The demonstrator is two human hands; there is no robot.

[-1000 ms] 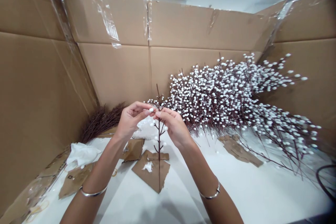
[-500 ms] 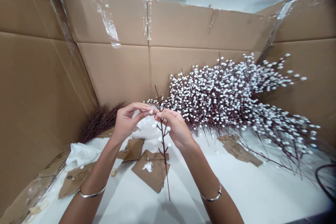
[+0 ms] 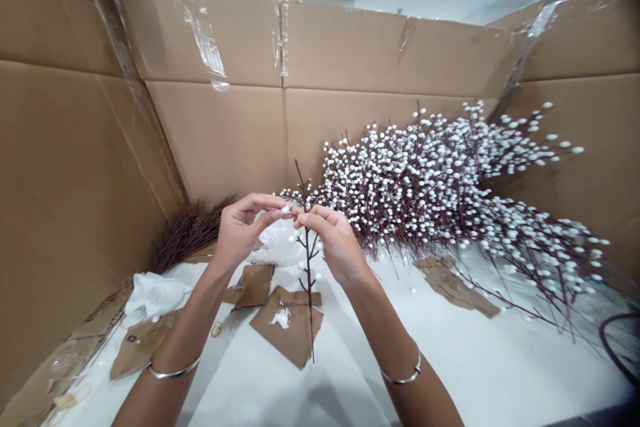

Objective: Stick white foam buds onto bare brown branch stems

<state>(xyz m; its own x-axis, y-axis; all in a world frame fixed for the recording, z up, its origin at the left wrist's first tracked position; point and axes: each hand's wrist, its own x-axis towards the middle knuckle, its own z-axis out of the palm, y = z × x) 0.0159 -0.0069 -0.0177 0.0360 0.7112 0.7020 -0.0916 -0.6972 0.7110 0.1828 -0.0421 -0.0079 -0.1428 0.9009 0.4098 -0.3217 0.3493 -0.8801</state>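
Note:
A thin brown branch (image 3: 309,267) hangs upright between my hands, with a few white berries on its lower side twigs and bare twigs near its top. My right hand (image 3: 333,237) pinches it near its upper part. A small white berry (image 3: 285,210) sits between the thumb and finger of my left hand (image 3: 247,223), close beside the right fingertips. Below the branch lies a piece of brown cardboard (image 3: 290,337) with a white blob (image 3: 281,317) on it.
A large heap of white-berried branches (image 3: 415,180) fills the right back of the white table (image 3: 360,373). Bare brown branches (image 3: 190,233) lie at the back left. White plastic (image 3: 155,295) and more cardboard (image 3: 457,287) are on the table. Tall cardboard walls (image 3: 225,140) surround it.
The branch's lower end has swung left and up, and it hangs more vertically. My left hand has shifted slightly left with the berry; my right hand has barely moved.

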